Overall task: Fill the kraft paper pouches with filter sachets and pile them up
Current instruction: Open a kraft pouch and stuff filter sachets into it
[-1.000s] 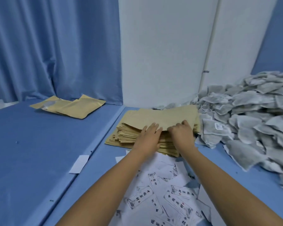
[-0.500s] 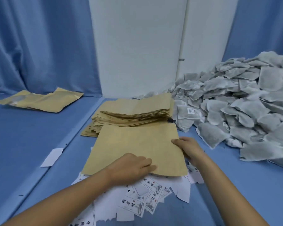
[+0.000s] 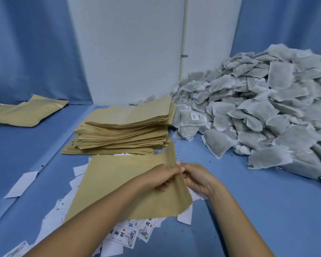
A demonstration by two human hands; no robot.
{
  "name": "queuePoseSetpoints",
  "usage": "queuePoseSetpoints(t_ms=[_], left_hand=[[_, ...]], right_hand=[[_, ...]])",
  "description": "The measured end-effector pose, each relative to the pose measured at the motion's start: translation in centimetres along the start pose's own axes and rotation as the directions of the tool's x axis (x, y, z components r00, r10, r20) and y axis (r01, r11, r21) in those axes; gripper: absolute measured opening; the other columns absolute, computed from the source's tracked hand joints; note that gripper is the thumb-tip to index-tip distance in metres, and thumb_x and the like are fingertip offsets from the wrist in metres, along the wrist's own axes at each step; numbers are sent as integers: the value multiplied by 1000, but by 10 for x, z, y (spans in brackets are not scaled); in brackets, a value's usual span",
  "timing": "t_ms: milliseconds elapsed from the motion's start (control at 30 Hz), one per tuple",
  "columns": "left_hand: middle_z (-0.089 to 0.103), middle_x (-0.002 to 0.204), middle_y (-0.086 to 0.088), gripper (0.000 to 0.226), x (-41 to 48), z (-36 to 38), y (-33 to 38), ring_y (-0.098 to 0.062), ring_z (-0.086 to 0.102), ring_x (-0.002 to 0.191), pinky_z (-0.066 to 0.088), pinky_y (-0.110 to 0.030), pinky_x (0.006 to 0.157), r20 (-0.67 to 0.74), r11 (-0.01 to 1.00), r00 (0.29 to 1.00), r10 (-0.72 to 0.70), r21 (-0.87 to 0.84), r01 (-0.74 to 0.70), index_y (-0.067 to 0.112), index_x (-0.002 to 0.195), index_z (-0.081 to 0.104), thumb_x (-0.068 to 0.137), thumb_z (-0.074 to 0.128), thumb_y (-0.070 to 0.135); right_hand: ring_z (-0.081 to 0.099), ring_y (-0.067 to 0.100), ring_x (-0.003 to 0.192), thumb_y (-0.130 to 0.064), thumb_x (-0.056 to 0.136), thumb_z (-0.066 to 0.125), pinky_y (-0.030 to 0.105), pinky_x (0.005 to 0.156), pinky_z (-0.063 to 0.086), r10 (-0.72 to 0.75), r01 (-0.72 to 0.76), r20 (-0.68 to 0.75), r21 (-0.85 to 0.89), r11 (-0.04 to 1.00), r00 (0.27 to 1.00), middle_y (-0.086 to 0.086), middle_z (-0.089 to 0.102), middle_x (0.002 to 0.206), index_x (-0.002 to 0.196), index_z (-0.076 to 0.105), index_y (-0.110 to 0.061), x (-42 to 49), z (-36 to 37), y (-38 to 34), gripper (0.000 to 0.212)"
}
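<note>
Far left edge of the blue work surface (image 3: 230,210): a few flat tan kraft paper pouches (image 3: 26,112), overlapped; cannot tell whether they are filled. Centre, toward the back edge: stack of empty tan kraft pouches (image 3: 122,127), unevenly fanned. Just in front of it, toward the near edge: one single kraft pouch (image 3: 119,186), lying over scattered white printed paper slips (image 3: 122,236).

Left hand (image 3: 161,178): fingers curled, thumb and fingertips pinch the right-hand edge of the single kraft pouch. Right hand (image 3: 196,179): fingers curled close, pinching the same edge from the other side; the two hands touch. Right side, up to the back right corner: heap of grey mesh filter sachets (image 3: 258,112), apart from both hands.

Step in hand, as judged: parting the two layers at the pouch mouth. To do it well:
- Rub thumb against fingertips in opposite directions so the layers shear apart. A straight pull could tear the thin paper.
- Keep the body of the pouch flat so it does not buckle.
- Open the mouth wide before reaching right for sachets.

No sachet shows in the pouch yet.

Writing: slips at the near edge carry large black characters and a small red mark, not clear enough to transcribe. One sachet at the heap's left margin bears a small white tag (image 3: 194,115); print too small to read.
</note>
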State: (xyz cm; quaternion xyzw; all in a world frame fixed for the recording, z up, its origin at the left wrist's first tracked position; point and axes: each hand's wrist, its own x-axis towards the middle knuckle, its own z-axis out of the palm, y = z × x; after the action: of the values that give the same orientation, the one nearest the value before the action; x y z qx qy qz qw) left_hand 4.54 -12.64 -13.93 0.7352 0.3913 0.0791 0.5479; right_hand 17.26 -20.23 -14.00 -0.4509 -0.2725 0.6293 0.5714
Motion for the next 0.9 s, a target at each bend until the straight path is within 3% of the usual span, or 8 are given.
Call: queuePoseSetpoints(t_ms=[200, 333, 633, 900], left_hand=[[58, 55, 2, 44, 0, -14, -5, -9, 58, 49, 54, -25, 52, 84, 987, 996, -22, -156, 35, 13, 69, 59, 82, 67, 55], [59, 63, 3, 39, -3, -12, -9, -7, 57, 54, 54, -22, 55, 77, 987, 997, 21, -158, -9, 15, 74, 61, 84, 66, 53], [56, 69, 2, 31, -11, -9, -7, -6, 56, 56, 53, -19, 57, 50, 984, 996, 72, -166, -63, 18, 70, 57, 87, 66, 43], [62, 80, 0, 14, -13, -9, -7, -5, 58, 69, 52, -18, 63, 71, 986, 996, 51, -164, -38, 17, 81, 64, 89, 66, 28]], right_hand=[[66, 25, 78, -15, 95, 55, 31, 82, 54, 11, -10, 17, -29, 1000, 1000, 20, 65, 82, 91, 61, 5, 5, -3, -3, 22], [65, 26, 83, -17, 91, 60, 34, 90, 50, 4, -3, 21, -47, 999, 1000, 18, 67, 84, 91, 64, 5, 4, -5, -3, 22], [70, 28, 81, -12, 90, 58, 31, 76, 58, 22, -15, 125, -64, 998, 992, 21, 70, 85, 85, 71, 6, 1, -5, -4, 23], [66, 19, 82, 2, 93, 53, 26, 85, 54, -22, 35, 92, -143, 989, 995, 14, 66, 82, 86, 66, 5, -3, -3, -3, 15]])
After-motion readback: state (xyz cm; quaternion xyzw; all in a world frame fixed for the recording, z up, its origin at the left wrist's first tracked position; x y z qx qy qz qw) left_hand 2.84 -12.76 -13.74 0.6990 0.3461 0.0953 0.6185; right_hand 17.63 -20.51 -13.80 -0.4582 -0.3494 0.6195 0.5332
